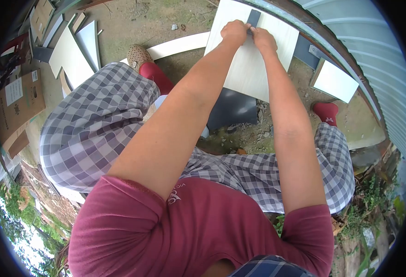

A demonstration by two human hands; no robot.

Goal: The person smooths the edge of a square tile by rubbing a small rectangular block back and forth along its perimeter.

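A pale wood-grain board (249, 69) lies in front of me, near the metal wall. On its far part is a short dark grey strip (254, 17). My left hand (235, 32) comes to the strip from the left, its fingers curled in and the fingertips at the strip's near end. From the other side my right hand (264, 40) meets it, fingers bent and pressed against the same end. The two hands almost touch. A dark glossy panel (234, 110) sticks out from under the board's near edge.
Corrugated metal sheeting (373, 55) runs along the right. A small white panel (336, 81) lies beside it. At left are board offcuts (71, 57) and a cardboard box (18, 104). My feet, one in a tan clog (139, 54), flank the work on dirty concrete.
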